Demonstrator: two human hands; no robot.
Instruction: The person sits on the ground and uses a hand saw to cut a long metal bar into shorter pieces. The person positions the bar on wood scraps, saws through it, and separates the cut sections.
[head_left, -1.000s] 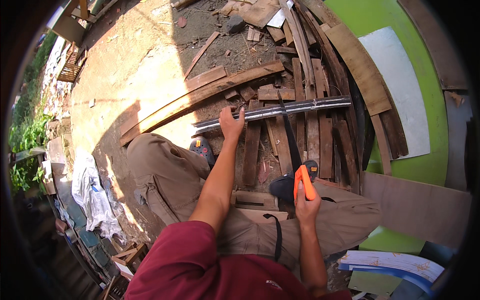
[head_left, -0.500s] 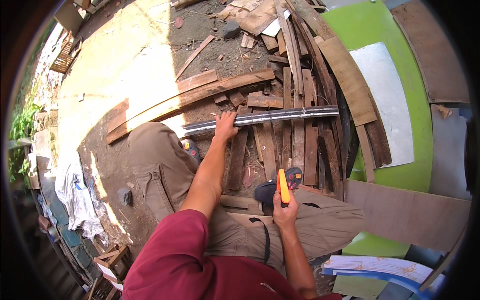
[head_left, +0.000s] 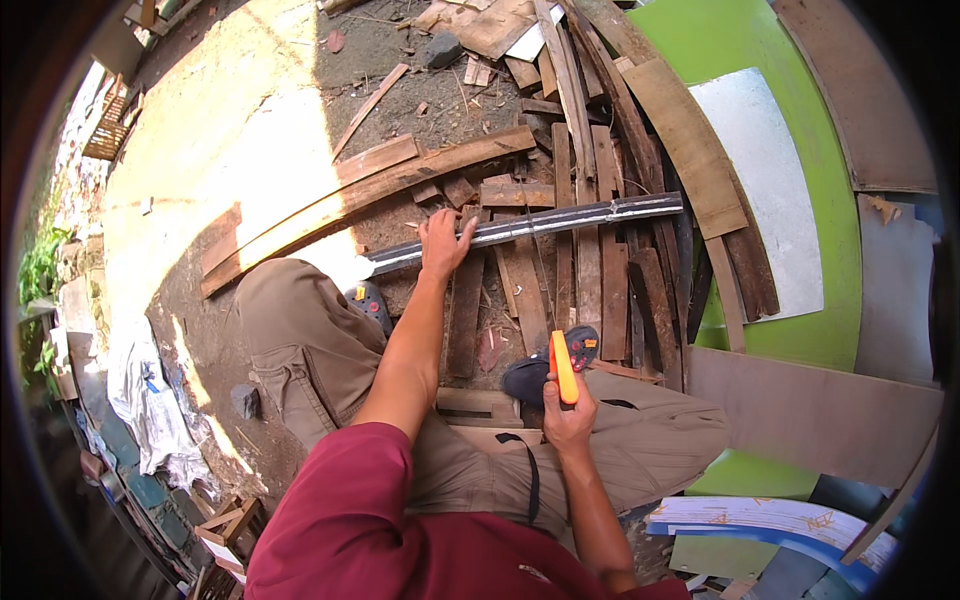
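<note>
Two hands are engaged on a long, black-and-white strip [head_left: 580,218], which lies crosswise over several loose planks [head_left: 615,300]. All positions below refer to the strip.

Left hand [head_left: 447,243]: placed over the strip, left of its middle, with the thumb held apart from the fingers. Whether it clamps the strip or only rests there cannot be told.

Right hand [head_left: 571,420]: on the near side of the strip, wrapped around the orange handle of a saw [head_left: 565,372]. The blade stands nearly edge-on, so its contact with the strip cannot be confirmed.

Surroundings: a long board [head_left: 440,168] lies beyond the left part of the strip. A dark shoe [head_left: 530,380] is on its near side, just beside the handle. A green sheet [head_left: 845,290] stands past its right end.

Handling notes: press the strip firmly down, since the loose planks beneath are likely to shift or rock. Keep the left fingers well clear of the blade line. Align blade, wrist and forearm squarely across the strip, use long, light strokes, and allow the handle free travel past the shoe.
</note>
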